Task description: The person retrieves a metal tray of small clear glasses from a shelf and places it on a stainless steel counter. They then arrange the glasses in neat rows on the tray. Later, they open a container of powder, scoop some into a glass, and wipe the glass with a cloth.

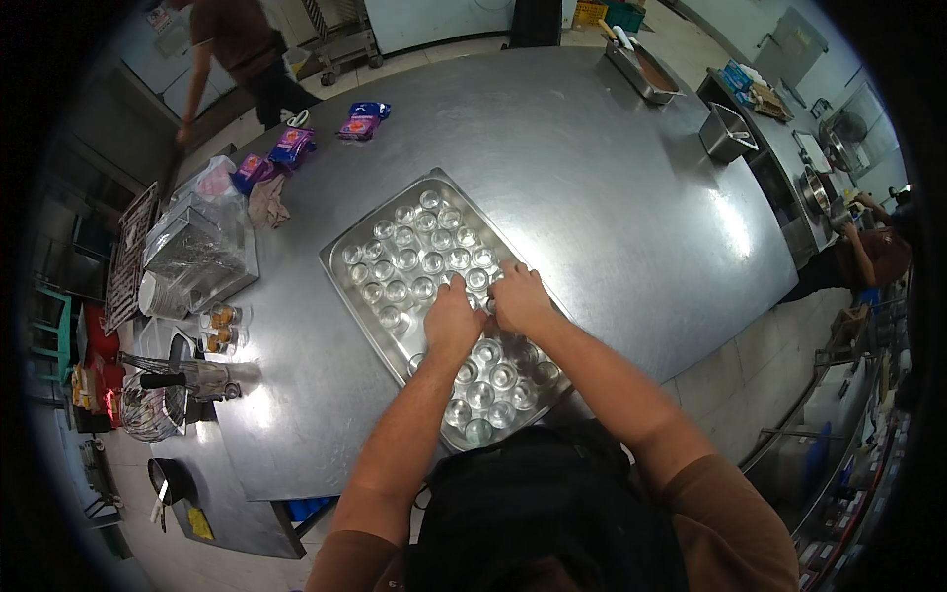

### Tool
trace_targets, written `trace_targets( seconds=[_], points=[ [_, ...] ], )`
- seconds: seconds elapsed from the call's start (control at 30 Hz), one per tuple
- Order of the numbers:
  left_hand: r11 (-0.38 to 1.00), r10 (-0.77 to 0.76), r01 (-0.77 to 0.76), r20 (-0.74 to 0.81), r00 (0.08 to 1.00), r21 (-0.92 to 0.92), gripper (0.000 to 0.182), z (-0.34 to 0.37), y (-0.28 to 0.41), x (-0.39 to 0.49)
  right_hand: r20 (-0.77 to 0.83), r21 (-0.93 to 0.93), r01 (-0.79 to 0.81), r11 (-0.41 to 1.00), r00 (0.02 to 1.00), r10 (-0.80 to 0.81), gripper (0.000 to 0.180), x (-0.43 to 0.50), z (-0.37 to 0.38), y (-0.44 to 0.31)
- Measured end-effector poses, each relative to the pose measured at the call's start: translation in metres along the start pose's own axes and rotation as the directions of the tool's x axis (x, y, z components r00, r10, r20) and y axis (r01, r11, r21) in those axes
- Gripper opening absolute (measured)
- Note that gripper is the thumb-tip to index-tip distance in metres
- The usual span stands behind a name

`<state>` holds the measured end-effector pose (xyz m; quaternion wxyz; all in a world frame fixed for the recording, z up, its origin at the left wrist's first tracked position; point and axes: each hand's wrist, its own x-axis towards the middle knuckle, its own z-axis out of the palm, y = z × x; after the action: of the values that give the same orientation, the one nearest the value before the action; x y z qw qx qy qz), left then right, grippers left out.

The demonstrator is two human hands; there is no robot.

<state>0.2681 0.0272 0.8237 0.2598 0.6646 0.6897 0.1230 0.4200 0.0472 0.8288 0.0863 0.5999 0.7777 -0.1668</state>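
A shallow rectangular stainless steel tray [349, 285] lies at an angle on the steel worktable [592, 170] before me. Many small clear glass cups [407, 258] stand in it, closely grouped at its far end. More glass cups [480, 394] fill the end near my body. Between the two groups, my left hand [453, 318] reaches down among the cups with curled fingers. Close beside it on the right, my right hand [524, 300] bends over cups near the tray's right side. My fingers hide whatever they touch, so a grip on a cup cannot be made out.
Purple-and-blue packets [292, 146], a cloth [268, 201] and a plastic-wrapped container [196, 244] sit at left. Whisks [152, 403] lie near filled glasses [222, 316]. Steel pans [651, 74] stand at the far right. One person [237, 52] is beyond the table, another [865, 255] at right.
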Motion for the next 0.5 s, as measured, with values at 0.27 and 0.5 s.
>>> trace_targets(
  seconds=[0.27,0.5],
  points=[
    [0.965,-0.076,0.001,-0.275,0.959,-0.262,0.048,-0.03,-0.054,-0.014,0.0,-0.117,0.002,0.993,1.0,-0.002,0.037,0.013,0.0,-0.011],
    [0.99,0.07,-0.085,-0.13,0.989,-0.114,0.044,-0.03,-0.087,-0.031,-0.013,0.04,0.011,0.999,1.0,-0.011,0.043,-0.017,-0.043,-0.003]
  ],
)
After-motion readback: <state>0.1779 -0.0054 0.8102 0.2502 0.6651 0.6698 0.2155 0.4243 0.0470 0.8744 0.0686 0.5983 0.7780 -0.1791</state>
